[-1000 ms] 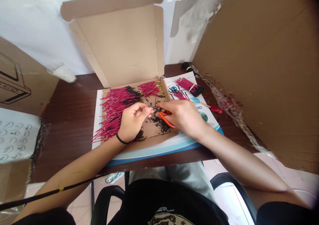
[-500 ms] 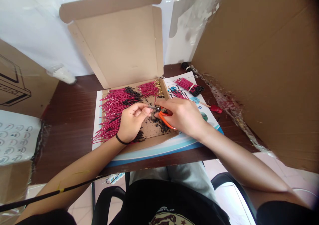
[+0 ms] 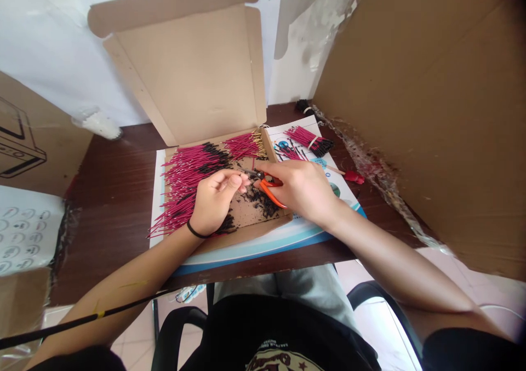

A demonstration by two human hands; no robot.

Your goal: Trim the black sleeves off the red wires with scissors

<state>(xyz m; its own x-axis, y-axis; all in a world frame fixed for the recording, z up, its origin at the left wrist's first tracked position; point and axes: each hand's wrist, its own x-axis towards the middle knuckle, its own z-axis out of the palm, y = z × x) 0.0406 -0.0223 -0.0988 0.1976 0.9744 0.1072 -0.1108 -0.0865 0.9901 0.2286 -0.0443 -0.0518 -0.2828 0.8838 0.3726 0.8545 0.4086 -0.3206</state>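
Note:
My left hand (image 3: 216, 201) pinches a thin wire end (image 3: 250, 173) between thumb and fingers, above an open cardboard box (image 3: 230, 206). My right hand (image 3: 302, 190) grips orange-handled snips (image 3: 272, 189), whose dark jaws meet that wire end. A large heap of red wires with black ends (image 3: 189, 182) lies in the box, partly under my left wrist. Behind it lies a smaller bunch of red wires with gold tips (image 3: 242, 146). Black stripped scraps (image 3: 258, 204) litter the box floor beneath my hands.
A banded red-and-black wire bundle (image 3: 308, 141) lies on a printed sheet (image 3: 316, 160) right of the box. Beyond stands a red-tipped tool (image 3: 353, 177). Cardboard panels (image 3: 419, 86) rise at the right, on a dark wooden table (image 3: 115, 212).
The view has shifted slightly left and upward. My left fingers have spread a little, and both hands stay at the wire with the snips.

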